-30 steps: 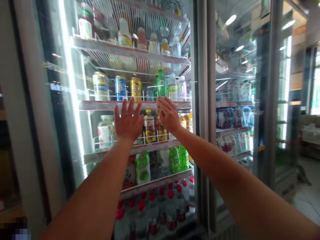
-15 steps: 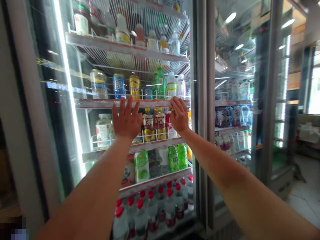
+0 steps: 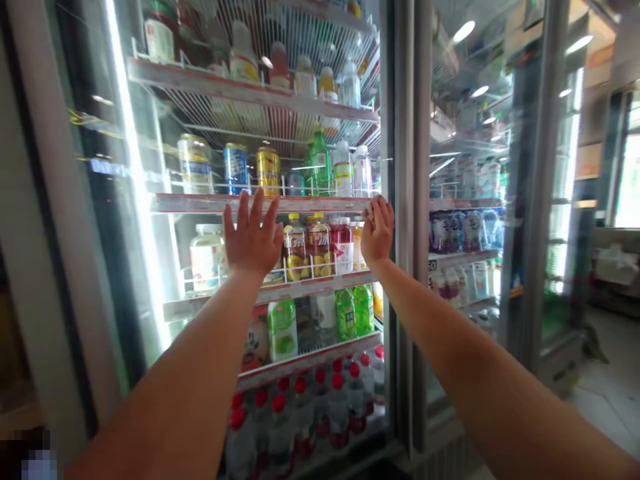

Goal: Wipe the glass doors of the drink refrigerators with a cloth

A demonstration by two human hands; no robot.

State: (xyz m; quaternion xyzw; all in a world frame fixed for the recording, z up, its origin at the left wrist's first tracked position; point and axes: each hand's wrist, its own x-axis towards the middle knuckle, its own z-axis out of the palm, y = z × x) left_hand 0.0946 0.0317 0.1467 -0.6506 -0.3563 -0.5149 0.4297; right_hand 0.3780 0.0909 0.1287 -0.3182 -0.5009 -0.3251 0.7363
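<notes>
My left hand lies flat with fingers spread against the glass door of a drinks fridge, at the height of the third shelf. My right hand rests on the same glass close to the door's right frame, fingers stretched upward and slightly bent. Neither hand holds anything. Behind the glass between my hands stand small bottles with yellow and red labels. Cans and a green bottle sit on the shelf above.
Lower shelves carry green-labelled bottles and red-capped water bottles. A second glass-door fridge with more drinks stands to the right. Tiled floor shows at the far right.
My right hand has slid rightward along the glass, from beside my left hand to the door's right frame. My left hand has stayed in place. The view shifted slightly down.
</notes>
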